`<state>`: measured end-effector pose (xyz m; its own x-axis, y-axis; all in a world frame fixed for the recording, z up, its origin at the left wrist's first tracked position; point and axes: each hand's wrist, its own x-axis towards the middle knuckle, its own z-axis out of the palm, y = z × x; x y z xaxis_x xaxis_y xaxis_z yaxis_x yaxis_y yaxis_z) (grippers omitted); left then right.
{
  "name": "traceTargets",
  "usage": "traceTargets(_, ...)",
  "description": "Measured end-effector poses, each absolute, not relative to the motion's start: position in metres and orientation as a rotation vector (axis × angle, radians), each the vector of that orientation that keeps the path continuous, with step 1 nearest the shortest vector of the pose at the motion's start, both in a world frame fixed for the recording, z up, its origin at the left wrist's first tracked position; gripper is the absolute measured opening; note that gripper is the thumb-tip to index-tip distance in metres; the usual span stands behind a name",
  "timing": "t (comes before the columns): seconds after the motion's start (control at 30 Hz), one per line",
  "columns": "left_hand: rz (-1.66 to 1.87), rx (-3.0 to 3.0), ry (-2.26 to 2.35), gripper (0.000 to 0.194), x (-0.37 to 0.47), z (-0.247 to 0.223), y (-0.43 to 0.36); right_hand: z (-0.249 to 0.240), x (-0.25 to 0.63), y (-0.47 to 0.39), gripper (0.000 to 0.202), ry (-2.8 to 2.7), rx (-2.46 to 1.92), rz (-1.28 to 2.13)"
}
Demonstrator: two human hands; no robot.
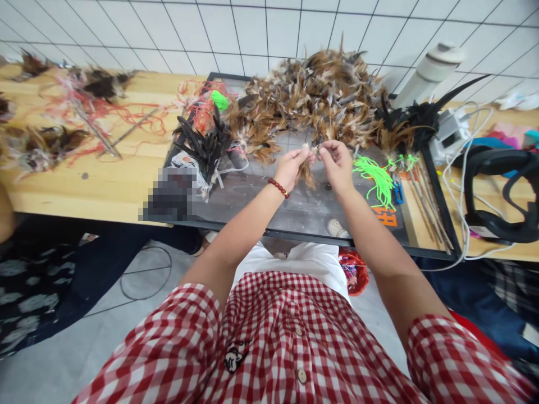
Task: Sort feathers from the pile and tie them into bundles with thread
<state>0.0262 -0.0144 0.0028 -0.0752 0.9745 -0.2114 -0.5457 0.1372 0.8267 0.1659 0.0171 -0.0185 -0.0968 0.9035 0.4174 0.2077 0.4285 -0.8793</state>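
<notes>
My left hand [293, 166], with a dark red bead bracelet on the wrist, pinches a small bunch of brown feathers [306, 177] that hangs down below the fingers. Close beside it, my right hand [337, 166] has its thumb and forefinger pressed together near the bunch's pale upper end. What lies in that pinch is too small to make out. Both hands are over the dark tray [261, 207]. Behind them spreads a large heap of brown feathers [311, 101]. Bright green cords [376, 175] lie right of my right hand.
Black feathers [205, 147] lie left on the tray, more black feathers [415, 123] at its back right. Thin sticks [428, 205] lie along the right side. A white bottle [432, 76], a charger with cables [450, 134] and a black headset [497, 196] stand at right. Another person sits at left.
</notes>
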Motion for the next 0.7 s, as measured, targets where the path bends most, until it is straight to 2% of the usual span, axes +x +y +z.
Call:
traceTargets(0.13,1.374,0.708,0.987,0.03,0.027,0.001,-0.016,-0.021,0.166,0.025,0.048,-1.367,-0.94,1.117)
traceTargets(0.27,1.379,0.865,1.015,0.028,0.029,-0.002,-0.014,-0.02,0.169,0.029,0.049,-1.296,-0.881,1.285)
traceTargets(0.7,1.358,0.865,1.2,0.028,0.031,-0.001,-0.01,-0.012,0.169,0.022,0.052,-1.467,-0.872,1.195)
